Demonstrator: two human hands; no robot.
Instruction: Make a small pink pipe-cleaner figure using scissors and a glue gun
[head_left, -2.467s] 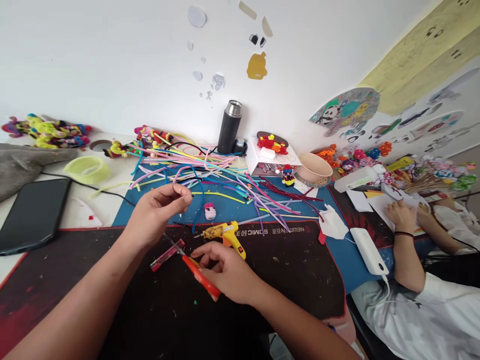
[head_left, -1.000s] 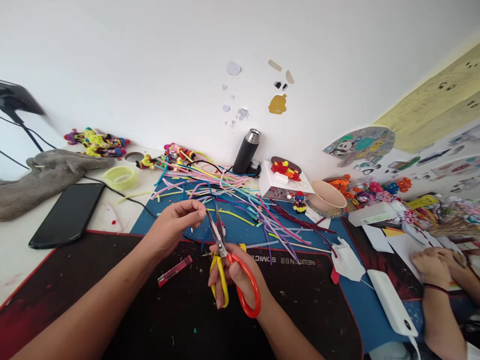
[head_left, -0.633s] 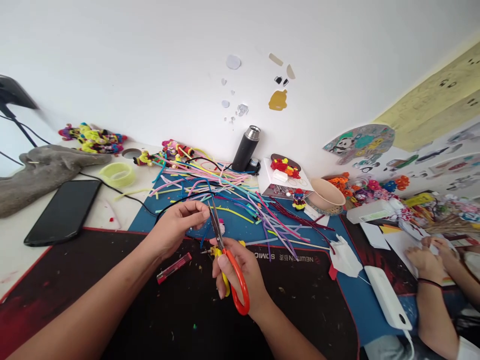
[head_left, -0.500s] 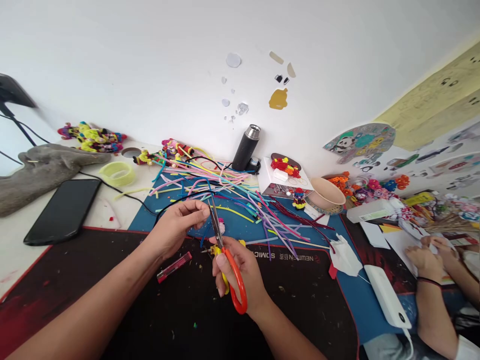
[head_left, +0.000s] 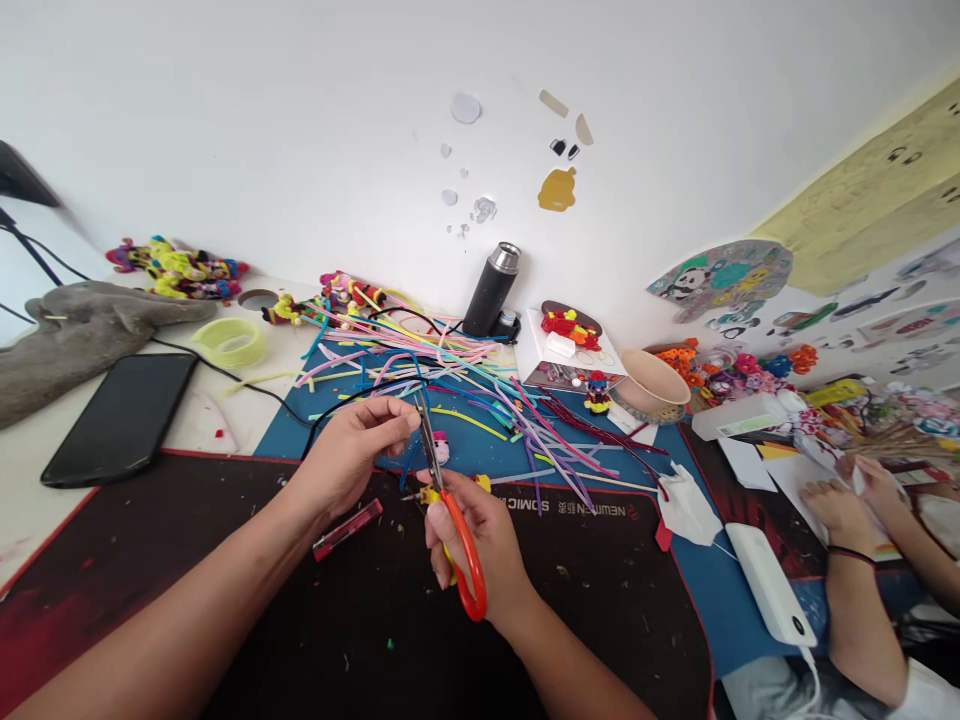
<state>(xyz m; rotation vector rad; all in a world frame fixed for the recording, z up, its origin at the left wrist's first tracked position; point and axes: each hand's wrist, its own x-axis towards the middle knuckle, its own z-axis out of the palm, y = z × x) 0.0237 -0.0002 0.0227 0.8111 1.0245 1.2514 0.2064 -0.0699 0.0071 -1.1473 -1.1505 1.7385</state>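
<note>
Over the dark mat (head_left: 337, 640), the right hand (head_left: 491, 545) is gripping the scissors (head_left: 465, 541), blades just beside the left hand (head_left: 356, 443), which is pressing thumb and forefinger together, any held piece too tiny to identify, so slipping is risking a cut.

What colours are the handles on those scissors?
One scissor handle is orange-red; the other handle, mostly hidden, is yellow. The head view shows both.
</note>
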